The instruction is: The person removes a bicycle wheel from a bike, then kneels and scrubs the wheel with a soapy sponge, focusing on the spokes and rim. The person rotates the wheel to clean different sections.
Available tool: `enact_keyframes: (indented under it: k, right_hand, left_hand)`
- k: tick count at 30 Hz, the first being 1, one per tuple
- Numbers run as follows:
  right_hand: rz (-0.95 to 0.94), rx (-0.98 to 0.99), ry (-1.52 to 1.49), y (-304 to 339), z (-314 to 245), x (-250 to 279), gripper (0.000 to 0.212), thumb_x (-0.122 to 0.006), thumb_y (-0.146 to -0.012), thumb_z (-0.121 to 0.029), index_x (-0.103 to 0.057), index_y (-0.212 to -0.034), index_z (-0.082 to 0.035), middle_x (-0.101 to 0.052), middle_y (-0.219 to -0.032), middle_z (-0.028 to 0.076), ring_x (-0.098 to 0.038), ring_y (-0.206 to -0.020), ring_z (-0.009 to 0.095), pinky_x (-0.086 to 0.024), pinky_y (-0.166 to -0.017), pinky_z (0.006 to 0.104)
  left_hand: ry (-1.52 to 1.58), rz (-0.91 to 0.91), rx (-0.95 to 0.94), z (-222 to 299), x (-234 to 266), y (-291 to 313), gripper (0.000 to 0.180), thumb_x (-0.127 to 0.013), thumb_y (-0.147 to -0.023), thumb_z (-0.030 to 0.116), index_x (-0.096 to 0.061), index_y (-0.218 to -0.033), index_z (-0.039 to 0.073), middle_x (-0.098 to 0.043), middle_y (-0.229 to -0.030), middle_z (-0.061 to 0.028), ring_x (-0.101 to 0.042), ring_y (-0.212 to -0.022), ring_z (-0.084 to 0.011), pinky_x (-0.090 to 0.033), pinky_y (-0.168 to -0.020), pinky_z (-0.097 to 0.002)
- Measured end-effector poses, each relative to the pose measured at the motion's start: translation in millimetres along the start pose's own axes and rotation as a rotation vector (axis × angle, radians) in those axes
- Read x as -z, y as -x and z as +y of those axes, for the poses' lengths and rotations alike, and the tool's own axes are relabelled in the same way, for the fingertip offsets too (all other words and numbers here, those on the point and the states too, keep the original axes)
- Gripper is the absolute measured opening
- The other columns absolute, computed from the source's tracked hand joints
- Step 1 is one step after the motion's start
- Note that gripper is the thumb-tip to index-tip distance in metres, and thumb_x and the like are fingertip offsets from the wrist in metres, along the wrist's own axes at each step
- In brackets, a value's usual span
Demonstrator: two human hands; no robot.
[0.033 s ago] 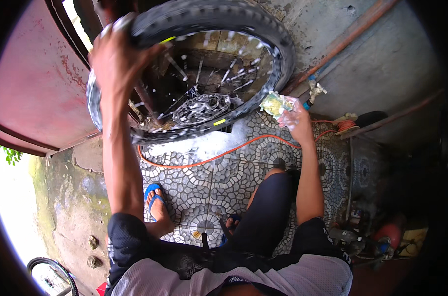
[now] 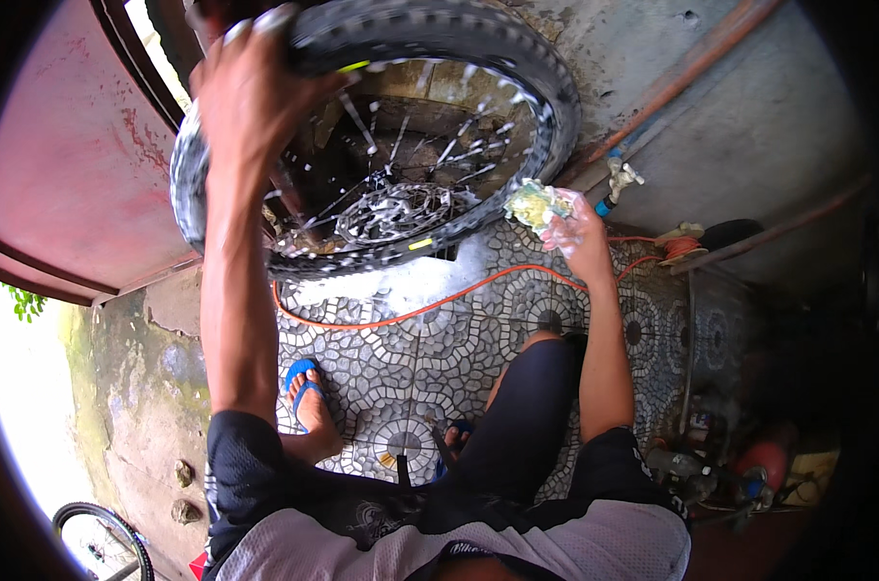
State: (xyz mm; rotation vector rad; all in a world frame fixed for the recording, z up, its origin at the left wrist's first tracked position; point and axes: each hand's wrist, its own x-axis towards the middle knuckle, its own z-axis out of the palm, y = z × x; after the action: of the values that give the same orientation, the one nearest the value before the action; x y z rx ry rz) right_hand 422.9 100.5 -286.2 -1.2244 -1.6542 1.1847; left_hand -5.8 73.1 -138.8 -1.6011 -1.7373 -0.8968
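A soapy bicycle wheel (image 2: 554,116) with a knobby black tire takes up the upper middle, tilted toward me. White suds cling to its spokes and to the brake disc (image 2: 396,211) at its hub. My left hand (image 2: 251,92) is closed round the tire at the upper left, thumb on the inner side near a yellow rim mark. Just off the tire's right lower edge, my right hand (image 2: 577,232) grips a foamy yellow-green sponge (image 2: 536,205). Foam covers the fingers of that hand.
White suds (image 2: 401,289) lie on the stone-patterned floor below the wheel. An orange hose (image 2: 362,325) curves across it to a coil at right. A tap (image 2: 621,177) juts from the grey wall. At left stands a red metal gate (image 2: 62,145); another wheel (image 2: 106,547) is at lower left.
My left hand has shifted a little right along with the tire. The wheel has turned slightly clockwise, its upper yellow mark moving right and its lower one left. The sponge has edged left.
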Motion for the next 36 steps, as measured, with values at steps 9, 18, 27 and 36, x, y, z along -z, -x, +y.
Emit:
enact_keyframes:
  k: [9,18,27,36]
  right_hand:
    - [-0.059,0.38,0.278,-43,-61,-81,0.032,-0.062,-0.101,0.0,-0.061,-0.132,-0.003,-0.072,-0.106,0.009,-0.069,-0.084,0.015,-0.056,-0.072,0.03]
    - [-0.132,0.499,0.558,-122,-53,-128,0.033,-0.062,-0.097,0.002,-0.066,-0.128,-0.008,-0.075,-0.115,0.016,-0.074,-0.105,0.032,-0.057,-0.089,0.0421]
    - [-0.348,0.442,0.624,-139,-64,-130,0.033,-0.065,-0.097,-0.004,-0.067,-0.13,-0.01,-0.075,-0.115,0.019,-0.071,-0.106,0.04,-0.055,-0.092,0.0439]
    - [-0.404,0.333,0.922,-132,-77,-130,0.04,-0.064,-0.093,-0.007,-0.054,-0.131,-0.016,-0.073,-0.101,0.02,-0.068,-0.098,0.046,-0.05,-0.08,0.0546]
  left_hand:
    - [-0.004,0.16,-0.25,72,-31,-43,0.072,-0.091,-0.069,0.033,-0.061,-0.13,0.009,-0.065,-0.118,-0.0128,-0.056,-0.122,-0.0339,-0.042,-0.106,-0.0503]
    - [0.922,-0.304,0.991,96,-94,220,0.029,-0.078,-0.093,0.011,-0.069,-0.118,-0.001,-0.072,-0.087,-0.0106,-0.068,-0.074,-0.0158,-0.055,-0.068,-0.0321]
    - [1.32,-0.128,1.122,104,-154,257,0.033,-0.073,-0.098,0.01,-0.064,-0.127,-0.001,-0.068,-0.079,-0.0025,-0.061,-0.061,-0.0087,-0.05,-0.057,-0.0243]
    - [1.695,-0.138,1.23,111,-155,243,0.054,-0.067,-0.101,0.005,-0.05,-0.152,0.01,-0.068,-0.08,-0.0043,-0.059,-0.056,-0.0101,-0.048,-0.054,-0.025]
